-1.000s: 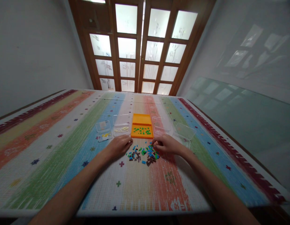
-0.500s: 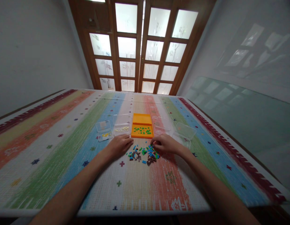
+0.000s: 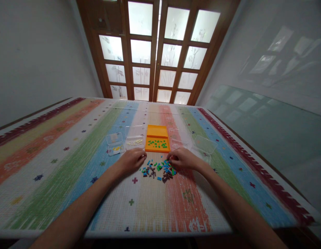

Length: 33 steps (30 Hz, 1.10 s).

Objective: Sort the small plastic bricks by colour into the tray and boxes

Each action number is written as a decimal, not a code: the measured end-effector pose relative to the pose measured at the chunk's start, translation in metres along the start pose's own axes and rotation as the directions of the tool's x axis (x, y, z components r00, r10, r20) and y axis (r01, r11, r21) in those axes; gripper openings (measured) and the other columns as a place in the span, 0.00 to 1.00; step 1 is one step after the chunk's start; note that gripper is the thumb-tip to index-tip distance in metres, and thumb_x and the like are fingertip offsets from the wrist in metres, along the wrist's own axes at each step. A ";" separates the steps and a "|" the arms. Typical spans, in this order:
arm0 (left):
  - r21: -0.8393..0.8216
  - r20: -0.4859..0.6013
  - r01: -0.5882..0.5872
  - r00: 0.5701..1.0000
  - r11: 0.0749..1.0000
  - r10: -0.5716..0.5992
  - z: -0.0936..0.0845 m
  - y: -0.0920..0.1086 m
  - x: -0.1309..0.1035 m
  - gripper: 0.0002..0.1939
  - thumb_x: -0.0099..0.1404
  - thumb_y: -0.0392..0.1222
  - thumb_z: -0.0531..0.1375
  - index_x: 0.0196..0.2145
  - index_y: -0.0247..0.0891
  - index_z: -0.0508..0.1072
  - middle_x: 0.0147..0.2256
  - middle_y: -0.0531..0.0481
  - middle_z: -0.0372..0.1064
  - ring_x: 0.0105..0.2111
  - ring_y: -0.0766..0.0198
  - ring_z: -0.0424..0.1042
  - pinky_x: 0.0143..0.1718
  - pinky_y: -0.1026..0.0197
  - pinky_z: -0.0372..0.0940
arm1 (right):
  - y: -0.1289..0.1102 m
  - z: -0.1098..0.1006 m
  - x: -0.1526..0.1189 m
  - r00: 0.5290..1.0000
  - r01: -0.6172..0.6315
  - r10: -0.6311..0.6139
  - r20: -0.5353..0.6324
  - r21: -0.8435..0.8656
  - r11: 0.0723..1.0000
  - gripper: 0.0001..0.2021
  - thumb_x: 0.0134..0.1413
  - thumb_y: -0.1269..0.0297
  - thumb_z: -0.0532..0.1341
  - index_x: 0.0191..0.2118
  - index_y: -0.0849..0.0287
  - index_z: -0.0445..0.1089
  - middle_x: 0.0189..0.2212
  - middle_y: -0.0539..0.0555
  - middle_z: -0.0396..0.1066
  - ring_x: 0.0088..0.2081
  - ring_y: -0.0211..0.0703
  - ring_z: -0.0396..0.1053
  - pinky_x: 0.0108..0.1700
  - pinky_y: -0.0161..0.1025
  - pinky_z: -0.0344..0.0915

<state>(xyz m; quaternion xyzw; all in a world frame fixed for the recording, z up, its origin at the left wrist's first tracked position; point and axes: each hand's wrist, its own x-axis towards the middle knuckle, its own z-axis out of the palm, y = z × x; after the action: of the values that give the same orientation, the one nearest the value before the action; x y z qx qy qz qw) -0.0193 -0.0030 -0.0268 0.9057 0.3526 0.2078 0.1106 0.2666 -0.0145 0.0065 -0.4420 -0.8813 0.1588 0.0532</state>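
A loose pile of small blue, green and brown bricks (image 3: 159, 168) lies on the striped cloth between my hands. My left hand (image 3: 133, 160) rests left of the pile, its fingers curled together; whatever they hold, if anything, is too small to name. At the pile's upper right edge is my right hand (image 3: 181, 159), thumb and fingers pinched beside blue bricks, their tips partly hidden. Just beyond both hands stands an open orange case (image 3: 157, 150) with several green pieces (image 3: 161, 144) in its near half.
Left of the orange case are two open clear boxes, one with yellow pieces (image 3: 116, 149), one with pale pieces (image 3: 134, 142). To the right lie a clear box (image 3: 179, 143) and another with its lid raised (image 3: 205, 144). The striped cloth (image 3: 131, 214) covers the table.
The fingers of my left hand have curled in slightly more at the pile's left side. My right hand has stayed almost in place.
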 end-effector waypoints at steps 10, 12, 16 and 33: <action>-0.018 0.003 0.057 0.998 0.998 -0.057 -0.005 -0.001 0.009 0.10 0.69 0.38 0.53 0.37 0.36 0.75 0.34 0.46 0.75 0.35 0.61 0.72 0.40 0.59 0.64 | 0.001 0.002 0.000 1.000 0.013 -0.013 -0.017 0.027 1.000 0.11 0.54 0.70 0.60 0.39 0.59 0.80 0.27 0.53 0.78 0.28 0.38 0.70 0.32 0.33 0.57; -0.015 -0.012 0.058 0.998 0.998 -0.058 -0.010 -0.002 0.015 0.10 0.68 0.38 0.54 0.38 0.35 0.75 0.34 0.45 0.75 0.34 0.61 0.72 0.40 0.60 0.65 | 0.001 0.003 0.001 1.000 0.014 -0.013 -0.025 0.044 0.999 0.12 0.54 0.71 0.59 0.39 0.59 0.80 0.27 0.53 0.77 0.27 0.37 0.69 0.32 0.33 0.57; 0.022 -0.032 0.073 0.997 0.997 -0.072 -0.019 -0.003 0.031 0.09 0.67 0.36 0.55 0.37 0.34 0.76 0.32 0.46 0.74 0.32 0.62 0.71 0.38 0.61 0.65 | -0.002 0.005 0.001 0.999 0.037 -0.034 -0.041 0.056 0.998 0.13 0.53 0.73 0.58 0.41 0.60 0.79 0.28 0.53 0.77 0.28 0.37 0.69 0.33 0.32 0.58; 0.122 0.177 0.154 0.969 0.980 -0.175 -0.014 -0.015 0.084 0.11 0.57 0.32 0.59 0.32 0.35 0.82 0.26 0.49 0.77 0.24 0.66 0.69 0.30 0.66 0.61 | -0.002 0.008 0.000 0.999 0.017 -0.017 -0.039 -0.002 1.000 0.13 0.55 0.69 0.59 0.43 0.58 0.79 0.29 0.54 0.79 0.30 0.40 0.72 0.33 0.33 0.59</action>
<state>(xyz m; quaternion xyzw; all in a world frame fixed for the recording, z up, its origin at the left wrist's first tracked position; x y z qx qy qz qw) 0.0216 0.0664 0.0052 0.8934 0.4253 0.0927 0.1110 0.2638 -0.0174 -0.0001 -0.4377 -0.8839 0.1488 0.0712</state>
